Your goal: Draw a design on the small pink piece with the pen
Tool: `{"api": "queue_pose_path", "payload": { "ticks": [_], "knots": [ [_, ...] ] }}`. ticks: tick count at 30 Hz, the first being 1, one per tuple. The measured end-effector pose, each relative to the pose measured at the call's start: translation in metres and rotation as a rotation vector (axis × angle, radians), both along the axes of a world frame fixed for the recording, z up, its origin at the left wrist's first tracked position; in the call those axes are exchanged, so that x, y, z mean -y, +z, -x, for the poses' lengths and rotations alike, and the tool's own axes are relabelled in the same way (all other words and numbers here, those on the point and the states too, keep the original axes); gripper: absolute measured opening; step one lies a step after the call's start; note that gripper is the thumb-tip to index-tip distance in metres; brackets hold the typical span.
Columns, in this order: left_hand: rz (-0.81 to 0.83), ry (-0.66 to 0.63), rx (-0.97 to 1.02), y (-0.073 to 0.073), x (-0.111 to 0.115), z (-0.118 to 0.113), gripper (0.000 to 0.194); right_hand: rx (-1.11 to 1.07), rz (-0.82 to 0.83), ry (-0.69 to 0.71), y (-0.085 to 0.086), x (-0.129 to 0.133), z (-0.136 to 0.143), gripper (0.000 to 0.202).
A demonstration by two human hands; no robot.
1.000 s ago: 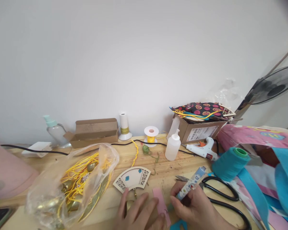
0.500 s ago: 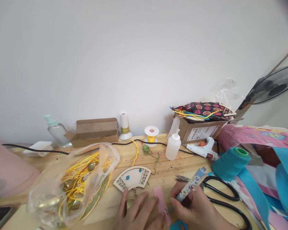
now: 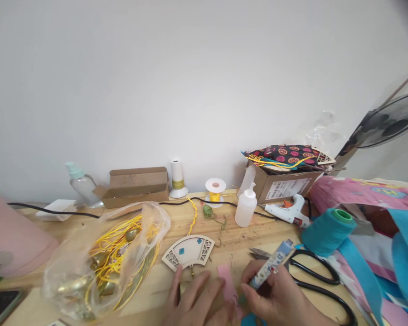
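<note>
My left hand lies flat on the wooden table at the bottom edge, fingers spread, pressing on a small pink piece just below a fan-shaped wooden ornament. My right hand grips a patterned pen-like tool tilted up to the right, its lower tip near the pink piece. A bit of blue material shows under both hands.
A plastic bag of yellow cords and brass bells sits left. Black scissors, a teal thread cone, a glue gun, squeeze bottle, spools and cardboard boxes stand behind. Pink and blue fabric fills the right.
The view has shifted slightly. My right hand has moved a little with the pen-like tool over the pink piece; my left hand stays pressed down.
</note>
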State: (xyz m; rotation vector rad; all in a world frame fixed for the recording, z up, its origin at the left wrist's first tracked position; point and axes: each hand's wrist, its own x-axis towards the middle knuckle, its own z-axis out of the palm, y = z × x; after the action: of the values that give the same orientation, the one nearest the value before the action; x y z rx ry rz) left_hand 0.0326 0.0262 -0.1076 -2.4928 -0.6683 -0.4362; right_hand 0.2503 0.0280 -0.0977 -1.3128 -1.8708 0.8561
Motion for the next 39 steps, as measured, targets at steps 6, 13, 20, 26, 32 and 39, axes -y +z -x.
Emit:
{"api": "queue_pose_path", "payload": {
  "ticks": [6,13,20,26,32,39],
  "knots": [
    [-0.017,-0.001,0.003,0.0007,-0.0006,-0.0007,0.022,0.013,-0.001,0.038,-0.0060,0.0012,-0.0005,0.012],
    [-0.011,-0.005,-0.011,0.0037,-0.0005,-0.0009,0.025,0.056,-0.091,0.042,-0.0004,0.0017,-0.0010,0.009],
    [-0.006,-0.008,-0.037,0.0003,-0.0005,0.0007,0.026,-0.068,-0.023,0.013,-0.0047,0.0012,0.0005,0.013],
    [-0.001,0.010,0.003,-0.0035,-0.0007,-0.0005,0.027,-0.085,0.031,0.016,-0.0030,0.0008,-0.0005,0.013],
    [-0.005,0.003,-0.026,-0.0020,-0.0006,0.0007,0.028,-0.024,-0.031,-0.027,0.0007,-0.0002,0.0013,0.015],
    [-0.044,-0.021,-0.087,0.0044,-0.0023,-0.0022,0.030,-0.043,0.003,0.004,0.0014,0.0000,-0.0005,0.016]
  ]
}}
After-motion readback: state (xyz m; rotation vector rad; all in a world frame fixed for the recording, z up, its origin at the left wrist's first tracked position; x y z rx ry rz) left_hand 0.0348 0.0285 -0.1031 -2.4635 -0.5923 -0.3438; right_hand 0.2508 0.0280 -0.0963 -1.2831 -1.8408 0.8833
